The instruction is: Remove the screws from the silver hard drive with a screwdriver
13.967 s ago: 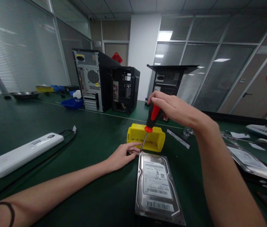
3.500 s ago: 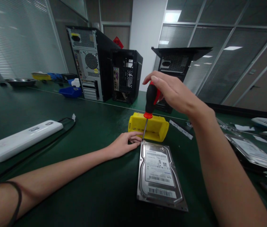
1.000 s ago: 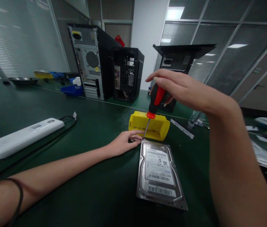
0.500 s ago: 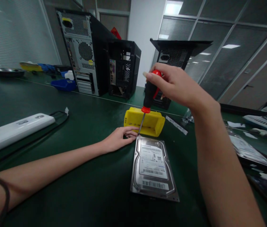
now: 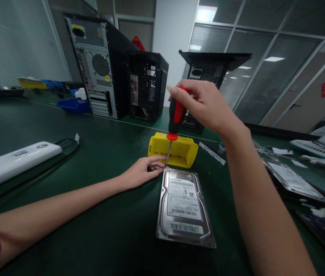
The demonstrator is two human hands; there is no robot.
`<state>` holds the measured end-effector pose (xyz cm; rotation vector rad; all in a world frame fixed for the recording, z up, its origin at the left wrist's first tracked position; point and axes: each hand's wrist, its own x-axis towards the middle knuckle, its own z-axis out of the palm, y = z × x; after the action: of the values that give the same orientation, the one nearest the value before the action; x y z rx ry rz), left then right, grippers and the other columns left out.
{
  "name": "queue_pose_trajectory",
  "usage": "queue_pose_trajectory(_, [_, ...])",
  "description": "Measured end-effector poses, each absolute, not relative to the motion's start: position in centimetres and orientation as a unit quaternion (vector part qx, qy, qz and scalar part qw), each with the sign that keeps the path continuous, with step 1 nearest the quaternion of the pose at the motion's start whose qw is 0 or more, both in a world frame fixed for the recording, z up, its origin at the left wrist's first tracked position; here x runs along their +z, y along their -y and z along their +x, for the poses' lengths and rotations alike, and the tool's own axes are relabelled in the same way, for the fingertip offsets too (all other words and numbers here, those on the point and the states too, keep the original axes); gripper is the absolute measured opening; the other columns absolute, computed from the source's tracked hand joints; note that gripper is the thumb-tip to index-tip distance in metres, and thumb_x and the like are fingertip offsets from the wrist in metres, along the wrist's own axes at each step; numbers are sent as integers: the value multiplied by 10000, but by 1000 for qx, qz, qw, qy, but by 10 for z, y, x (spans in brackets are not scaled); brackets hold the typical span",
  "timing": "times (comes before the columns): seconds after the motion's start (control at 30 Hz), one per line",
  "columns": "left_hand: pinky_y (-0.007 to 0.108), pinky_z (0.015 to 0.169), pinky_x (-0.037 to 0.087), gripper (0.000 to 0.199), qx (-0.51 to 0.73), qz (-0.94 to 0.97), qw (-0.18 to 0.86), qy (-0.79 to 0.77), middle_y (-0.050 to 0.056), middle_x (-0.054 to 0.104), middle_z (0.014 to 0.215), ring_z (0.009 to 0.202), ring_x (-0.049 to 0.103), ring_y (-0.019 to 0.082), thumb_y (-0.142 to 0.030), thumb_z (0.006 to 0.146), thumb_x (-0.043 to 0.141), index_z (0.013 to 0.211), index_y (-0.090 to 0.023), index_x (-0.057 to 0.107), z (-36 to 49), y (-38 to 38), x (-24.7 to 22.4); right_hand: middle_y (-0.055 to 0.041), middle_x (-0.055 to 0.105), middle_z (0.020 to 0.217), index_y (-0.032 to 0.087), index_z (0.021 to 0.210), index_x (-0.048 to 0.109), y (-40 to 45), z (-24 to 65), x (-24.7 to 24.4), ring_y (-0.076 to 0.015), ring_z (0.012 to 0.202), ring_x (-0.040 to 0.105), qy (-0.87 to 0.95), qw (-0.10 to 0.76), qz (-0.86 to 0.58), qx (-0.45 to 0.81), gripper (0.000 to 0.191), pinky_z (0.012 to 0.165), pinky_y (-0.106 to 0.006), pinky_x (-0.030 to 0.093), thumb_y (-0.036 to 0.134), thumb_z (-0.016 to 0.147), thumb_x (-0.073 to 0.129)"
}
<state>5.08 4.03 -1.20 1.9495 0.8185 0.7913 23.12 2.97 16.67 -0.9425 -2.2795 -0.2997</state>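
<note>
A silver hard drive [image 5: 184, 207] with a white label lies flat on the green table. My right hand [image 5: 198, 100] is closed on the handle of a red and black screwdriver [image 5: 176, 117], whose tip meets the drive's far left corner. Beside that corner rests my left hand [image 5: 145, 171], its fingers pointing toward the screwdriver tip and partly bent. Whether those fingers pinch anything small is hidden. Just behind the drive stands a yellow bin [image 5: 185, 151] with small dark pieces inside.
Computer cases [image 5: 99, 73] stand at the back. A white power strip [image 5: 18, 157] with a black cable lies at left, and a blue bin [image 5: 73, 105] sits behind it. More drives [image 5: 294, 178] and a keyboard [image 5: 312, 147] are at right.
The whole view has shifted slightly. The screwdriver handle has turned in my right hand, showing more red, and the tool stands a little more upright. My left hand keeps its place by the corner.
</note>
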Motion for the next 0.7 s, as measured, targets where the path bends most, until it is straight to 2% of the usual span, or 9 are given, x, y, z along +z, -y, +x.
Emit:
queue_pose_trajectory(0.17, [366, 938, 479, 448, 316, 779, 432, -325, 95, 681, 1085, 1006, 644, 184, -192, 848, 566, 1283, -113, 494, 51, -41, -11, -36, 570, 734, 193, 755, 573, -36, 229, 164, -158, 726, 520, 851, 335, -379, -140, 507, 684, -291, 398, 601, 894, 307])
queue_pose_trajectory(0.37, [353, 950, 473, 451, 315, 783, 431, -320, 88, 687, 1079, 1005, 644, 172, -162, 852, 556, 1295, -117, 487, 51, -38, -9, -37, 530, 679, 193, 677, 523, -38, 228, 160, -164, 714, 512, 826, 366, -391, -177, 474, 676, -294, 390, 561, 906, 332])
queue_pose_trajectory(0.47, [361, 953, 471, 460, 315, 786, 427, -318, 88, 686, 1090, 1011, 643, 174, -160, 852, 556, 1304, -125, 481, 51, -39, -10, -28, 501, 653, 192, 648, 487, -40, 227, 157, -158, 680, 507, 821, 377, -388, -180, 424, 667, -291, 387, 487, 923, 357])
queue_pose_trajectory(0.6, [376, 958, 466, 449, 319, 786, 428, -313, 90, 688, 1088, 1012, 647, 183, -164, 847, 554, 1290, -125, 492, 51, -42, -13, -17, 467, 607, 188, 595, 431, -48, 228, 154, -157, 662, 518, 815, 420, -372, -147, 391, 690, -298, 405, 383, 930, 393])
queue_pose_trajectory(0.7, [373, 960, 463, 456, 317, 786, 431, -309, 93, 689, 1087, 1014, 646, 183, -161, 845, 550, 1295, -120, 488, 51, -42, -14, -18, 523, 630, 189, 621, 455, -55, 229, 152, -155, 672, 550, 833, 450, -313, -70, 376, 698, -300, 433, 417, 918, 423])
